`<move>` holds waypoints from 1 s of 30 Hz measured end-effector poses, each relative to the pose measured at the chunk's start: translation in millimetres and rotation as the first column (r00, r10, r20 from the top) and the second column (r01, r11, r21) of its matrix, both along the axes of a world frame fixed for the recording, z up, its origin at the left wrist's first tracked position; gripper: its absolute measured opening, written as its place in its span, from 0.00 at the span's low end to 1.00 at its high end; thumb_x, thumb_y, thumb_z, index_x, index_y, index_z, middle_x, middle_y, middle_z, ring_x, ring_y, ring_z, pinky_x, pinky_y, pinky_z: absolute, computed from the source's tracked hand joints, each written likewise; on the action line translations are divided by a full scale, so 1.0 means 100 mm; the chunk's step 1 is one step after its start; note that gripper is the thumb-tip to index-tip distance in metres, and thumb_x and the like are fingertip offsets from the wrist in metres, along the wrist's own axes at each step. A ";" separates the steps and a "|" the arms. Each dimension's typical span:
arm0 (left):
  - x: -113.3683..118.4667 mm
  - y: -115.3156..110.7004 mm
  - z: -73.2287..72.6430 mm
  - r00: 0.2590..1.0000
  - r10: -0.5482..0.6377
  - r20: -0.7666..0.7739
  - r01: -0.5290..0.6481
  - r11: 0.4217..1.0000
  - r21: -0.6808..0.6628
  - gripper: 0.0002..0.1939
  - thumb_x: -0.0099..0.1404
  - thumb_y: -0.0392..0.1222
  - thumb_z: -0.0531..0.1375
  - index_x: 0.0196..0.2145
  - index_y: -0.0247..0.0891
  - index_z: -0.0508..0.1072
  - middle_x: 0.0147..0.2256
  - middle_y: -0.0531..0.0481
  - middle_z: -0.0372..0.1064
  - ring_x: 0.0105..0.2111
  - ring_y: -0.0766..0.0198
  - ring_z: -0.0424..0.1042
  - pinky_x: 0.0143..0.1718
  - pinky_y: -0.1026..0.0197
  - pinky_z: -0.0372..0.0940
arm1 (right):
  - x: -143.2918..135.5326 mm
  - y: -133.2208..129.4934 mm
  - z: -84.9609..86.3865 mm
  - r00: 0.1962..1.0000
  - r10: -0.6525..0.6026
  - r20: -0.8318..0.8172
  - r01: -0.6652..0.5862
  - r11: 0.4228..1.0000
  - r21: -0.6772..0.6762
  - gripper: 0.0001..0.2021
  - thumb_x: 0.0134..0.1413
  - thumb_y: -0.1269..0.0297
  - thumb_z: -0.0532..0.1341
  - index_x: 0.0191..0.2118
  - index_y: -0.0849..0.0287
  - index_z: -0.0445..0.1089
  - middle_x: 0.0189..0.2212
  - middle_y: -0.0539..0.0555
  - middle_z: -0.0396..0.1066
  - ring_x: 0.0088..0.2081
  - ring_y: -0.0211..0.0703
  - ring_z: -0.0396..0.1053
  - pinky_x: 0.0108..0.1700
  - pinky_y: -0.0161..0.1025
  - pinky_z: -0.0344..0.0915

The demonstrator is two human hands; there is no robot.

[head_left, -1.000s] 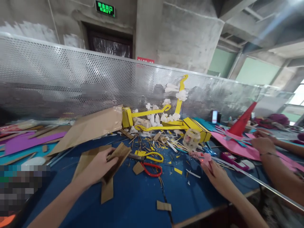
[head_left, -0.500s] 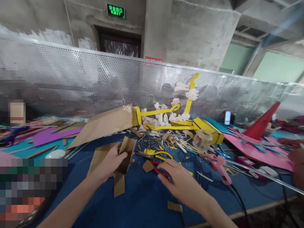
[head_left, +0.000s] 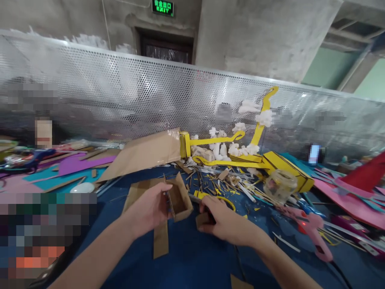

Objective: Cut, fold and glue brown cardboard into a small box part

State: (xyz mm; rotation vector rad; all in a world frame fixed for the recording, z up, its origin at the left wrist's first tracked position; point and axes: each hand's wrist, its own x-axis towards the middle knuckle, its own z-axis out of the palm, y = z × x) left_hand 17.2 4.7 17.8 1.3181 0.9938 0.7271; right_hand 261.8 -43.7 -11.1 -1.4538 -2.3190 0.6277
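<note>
A small open-topped cardboard box (head_left: pixel 180 200) is gripped at its left wall by my left hand (head_left: pixel 153 204), with the thumb over the rim. To its right, my right hand (head_left: pixel 219 218) has its fingers curled closed; whatever lies inside them is hidden. Close by those fingers, a yellow-handled cutting tool (head_left: pixel 227 200) lies on the table, its grey blades partly covered. A small cardboard piece (head_left: pixel 203 220) shows at the right fingertips; I cannot tell whether it is held. Under the left hand lie a cardboard sheet (head_left: pixel 135 192) and a cardboard strip (head_left: pixel 161 243).
Scraps and thin sticks (head_left: pixel 207 176) litter the blue table (head_left: pixel 192 261). A pink glue gun (head_left: pixel 313 228) with a lit red light rests at right, near a clear jar (head_left: pixel 279 184). Yellow box-like pieces (head_left: pixel 288 168) and white fluff stand before the perforated metal screen (head_left: pixel 168 96).
The box has turned so its open inside faces me. My right hand has curled closed and come nearer to the box. The red handles seen under it before are hidden. The view has shifted left.
</note>
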 end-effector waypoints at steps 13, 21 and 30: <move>0.08 -0.07 -0.15 0.986 0.124 0.110 -0.151 0.942 0.300 0.29 0.63 0.49 0.69 0.57 0.41 0.66 0.57 0.41 0.73 0.58 0.48 0.72 0.60 0.46 0.67 | 0.10 0.06 0.16 0.314 -0.229 -0.921 0.088 0.973 -0.212 0.15 0.59 0.50 0.69 0.40 0.56 0.70 0.34 0.51 0.78 0.27 0.37 0.73 0.27 0.33 0.66; 0.13 -0.12 -0.31 0.974 0.168 -0.152 0.001 0.667 0.745 0.28 0.66 0.38 0.63 0.59 0.50 0.56 0.61 0.45 0.64 0.63 0.52 0.67 0.66 0.43 0.60 | 0.01 -0.02 0.18 0.253 -0.250 -0.935 0.046 0.968 -0.246 0.14 0.55 0.54 0.73 0.30 0.60 0.75 0.19 0.48 0.71 0.21 0.33 0.66 0.24 0.30 0.58; 0.12 -0.18 -0.37 0.956 0.196 -0.218 0.087 0.521 0.849 0.29 0.69 0.35 0.60 0.61 0.50 0.51 0.66 0.42 0.55 0.66 0.55 0.61 0.66 0.46 0.61 | -0.09 -0.11 0.07 0.377 -0.266 -0.887 0.022 0.960 -0.278 0.21 0.61 0.51 0.69 0.24 0.60 0.69 0.19 0.45 0.60 0.23 0.33 0.55 0.26 0.34 0.50</move>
